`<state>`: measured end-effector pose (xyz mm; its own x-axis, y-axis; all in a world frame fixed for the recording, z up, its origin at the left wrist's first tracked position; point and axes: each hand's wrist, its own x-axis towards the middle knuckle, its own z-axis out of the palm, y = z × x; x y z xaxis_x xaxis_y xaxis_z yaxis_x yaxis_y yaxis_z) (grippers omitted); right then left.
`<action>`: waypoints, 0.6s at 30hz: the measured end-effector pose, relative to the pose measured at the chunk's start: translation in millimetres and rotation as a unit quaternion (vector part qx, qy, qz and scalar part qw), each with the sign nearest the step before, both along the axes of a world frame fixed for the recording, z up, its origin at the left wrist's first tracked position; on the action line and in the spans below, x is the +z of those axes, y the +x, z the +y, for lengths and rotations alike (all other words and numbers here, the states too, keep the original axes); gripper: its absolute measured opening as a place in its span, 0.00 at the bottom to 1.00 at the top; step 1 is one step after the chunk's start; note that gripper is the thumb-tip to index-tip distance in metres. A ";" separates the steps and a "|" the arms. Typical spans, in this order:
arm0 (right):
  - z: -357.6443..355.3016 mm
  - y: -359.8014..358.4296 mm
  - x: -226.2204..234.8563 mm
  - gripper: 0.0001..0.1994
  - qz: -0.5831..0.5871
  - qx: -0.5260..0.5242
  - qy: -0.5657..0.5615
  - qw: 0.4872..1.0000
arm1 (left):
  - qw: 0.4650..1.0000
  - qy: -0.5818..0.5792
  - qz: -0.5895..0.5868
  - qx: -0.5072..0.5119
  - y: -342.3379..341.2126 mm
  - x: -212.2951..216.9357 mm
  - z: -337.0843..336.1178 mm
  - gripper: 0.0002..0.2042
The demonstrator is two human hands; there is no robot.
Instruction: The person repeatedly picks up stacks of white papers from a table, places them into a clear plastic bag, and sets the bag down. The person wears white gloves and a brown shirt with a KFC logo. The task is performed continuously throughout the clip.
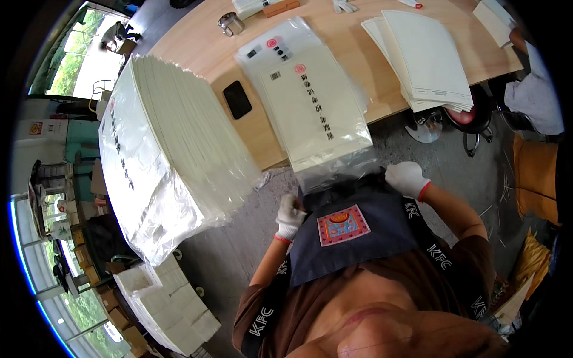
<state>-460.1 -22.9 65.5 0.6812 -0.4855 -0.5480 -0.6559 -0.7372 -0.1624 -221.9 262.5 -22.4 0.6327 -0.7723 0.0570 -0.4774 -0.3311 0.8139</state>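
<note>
White-gloved, the left hand [289, 218] and the right hand [407, 180] sit at either side of a dark blue apron [388, 221], close to its edges. Ahead of them, roughly between the two, a plastic-sleeved paper packet [328, 104] lies on the tabletop [349, 48], its clear near end hanging past the edge. Its long axis runs away from the hands, far end leaning left; the right hand looks nearer its closest corner. The left forearm [270, 262] points almost straight ahead, fingers curled toward the apron; the right forearm [455, 213] slants in from the right, knuckles up. Whether either hand pinches the cloth or anything else, I cannot tell. Left of the left hand stands a tall bagged stack of sheets [185, 125]; loose sheets [427, 59] lie ahead of the right hand, farther off.
</note>
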 end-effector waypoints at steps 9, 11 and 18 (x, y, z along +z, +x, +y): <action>-36.6 65.4 -102.8 0.20 -0.418 -0.328 0.522 0.668 | 0.998 0.032 0.053 -0.017 26.8 124.2 -112.9 0.12; -3.4 88.4 -80.5 0.24 -0.406 -0.313 0.696 0.503 | 0.998 -0.002 -0.034 -0.043 20.6 193.9 -110.6 0.10; 24.9 211.4 85.6 0.21 -0.459 -0.058 0.648 0.604 | 0.835 -0.206 -0.454 0.235 34.5 328.7 8.5 0.10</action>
<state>-248.7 2.1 151.1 0.9897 -0.1278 0.0639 0.1146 0.4430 -0.8892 -187.4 271.1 306.3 0.4127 -0.2479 0.8765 -0.8551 -0.4370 0.2790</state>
